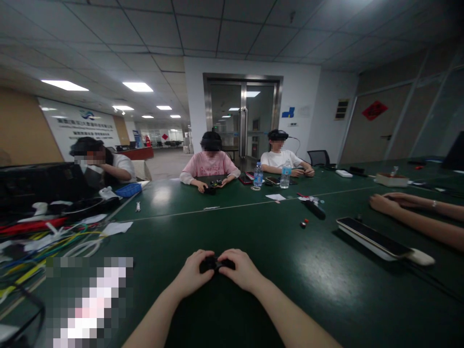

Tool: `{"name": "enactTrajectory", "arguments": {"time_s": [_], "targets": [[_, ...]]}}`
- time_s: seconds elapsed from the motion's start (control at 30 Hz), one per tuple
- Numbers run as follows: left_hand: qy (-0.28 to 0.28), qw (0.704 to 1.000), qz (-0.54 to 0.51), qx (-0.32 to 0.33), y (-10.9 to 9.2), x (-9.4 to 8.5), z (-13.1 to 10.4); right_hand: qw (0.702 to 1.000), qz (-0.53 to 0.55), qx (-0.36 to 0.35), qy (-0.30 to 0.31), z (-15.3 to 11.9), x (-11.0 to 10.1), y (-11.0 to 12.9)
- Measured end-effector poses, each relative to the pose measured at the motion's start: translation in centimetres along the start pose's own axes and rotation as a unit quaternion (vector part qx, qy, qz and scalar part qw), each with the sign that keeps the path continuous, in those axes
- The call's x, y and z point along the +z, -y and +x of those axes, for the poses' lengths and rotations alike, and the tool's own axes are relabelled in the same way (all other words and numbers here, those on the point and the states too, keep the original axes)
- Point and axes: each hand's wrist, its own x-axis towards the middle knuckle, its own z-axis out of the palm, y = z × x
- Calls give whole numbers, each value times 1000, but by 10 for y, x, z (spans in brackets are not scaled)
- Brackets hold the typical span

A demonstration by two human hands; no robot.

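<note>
both hands (pixel 217 273) pinch what looks like a small black part (pixel 216 264).

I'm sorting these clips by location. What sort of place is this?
Probably an office meeting room. Several people sit around a large green table under a tiled ceiling with panel lights, and glass double doors lead out. The person's left hand and right hand hold a small black object.

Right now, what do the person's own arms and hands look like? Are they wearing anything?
Both forearms are bare as far as the picture shows: no sleeves in view. The left hand and right hand wear no gloves, and no rings, watch or bracelet can be seen. Five-fingered bare hands, slim arms, no cables or markings on them.
</note>
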Motion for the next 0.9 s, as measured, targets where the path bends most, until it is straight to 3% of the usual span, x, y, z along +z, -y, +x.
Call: {"name": "enactTrajectory", "arguments": {"time_s": [0.9], "targets": [[-3,1000,-25,0,-2,1,-4,1000,0,-17,13,3,5,-6]]}}
